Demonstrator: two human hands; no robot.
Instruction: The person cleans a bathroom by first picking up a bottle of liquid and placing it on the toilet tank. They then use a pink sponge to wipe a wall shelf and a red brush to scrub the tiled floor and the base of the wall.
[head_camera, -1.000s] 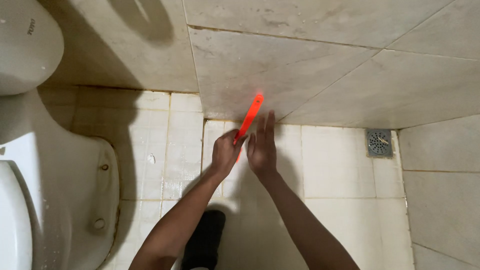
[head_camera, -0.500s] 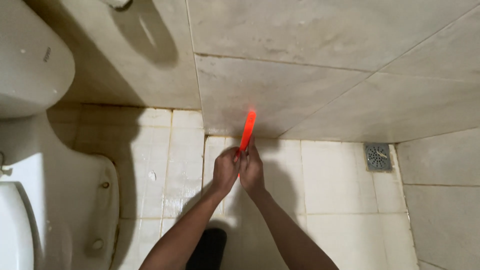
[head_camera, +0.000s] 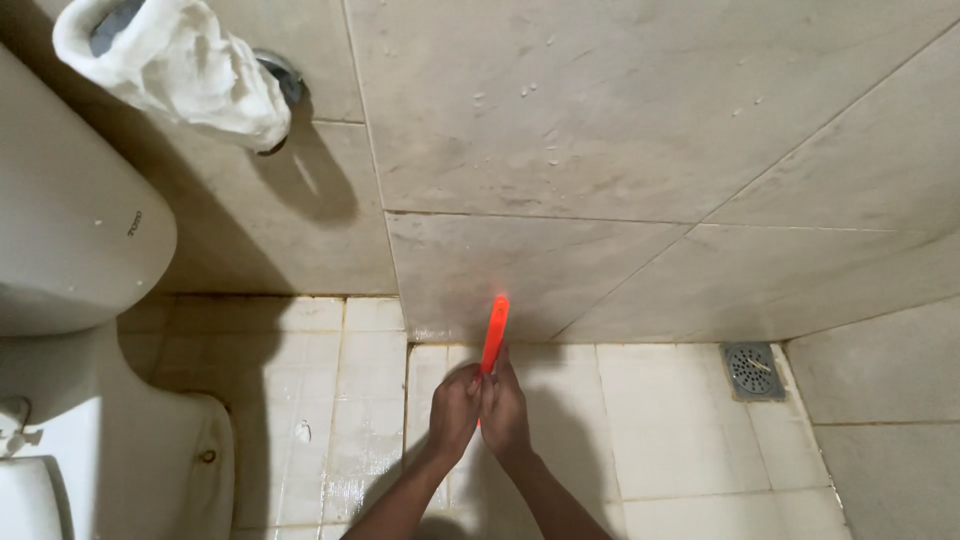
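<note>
Packages: none in view.
Signs: none in view.
Screens: none in view.
Label: a small dark printed mark (head_camera: 134, 223) sits on the white toilet tank (head_camera: 70, 230) at the left, on its rounded front near the right edge; short, thin, tilted upward, dark grey on white.

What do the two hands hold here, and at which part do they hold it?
Both hands, left hand and right hand, are pressed together around the lower end of a thin orange stick-like tool; its upper end points at the wall's base.
</note>
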